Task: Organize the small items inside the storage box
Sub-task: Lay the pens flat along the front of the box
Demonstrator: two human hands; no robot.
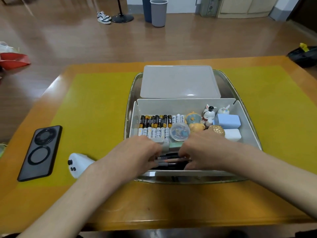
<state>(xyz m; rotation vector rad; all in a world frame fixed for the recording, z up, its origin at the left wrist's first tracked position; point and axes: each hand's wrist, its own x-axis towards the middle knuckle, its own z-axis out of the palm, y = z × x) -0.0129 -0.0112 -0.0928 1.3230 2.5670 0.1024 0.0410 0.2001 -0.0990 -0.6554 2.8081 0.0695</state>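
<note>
A pale grey-white storage box sits on an orange-brown tabletop covered by a yellow-green mat. Its lid is a matching frosted grey. Inside, a row of black-and-gold batteries lies above a row of white batteries with dark printing. Near them are a clear round tub of blue bits, a yellow and teal figurine, a light blue block and a gold patterned disc. A black phone shows two dark rings.

Soft, even indoor light, glare on the floor (wide-angle bowing at edges).
</note>
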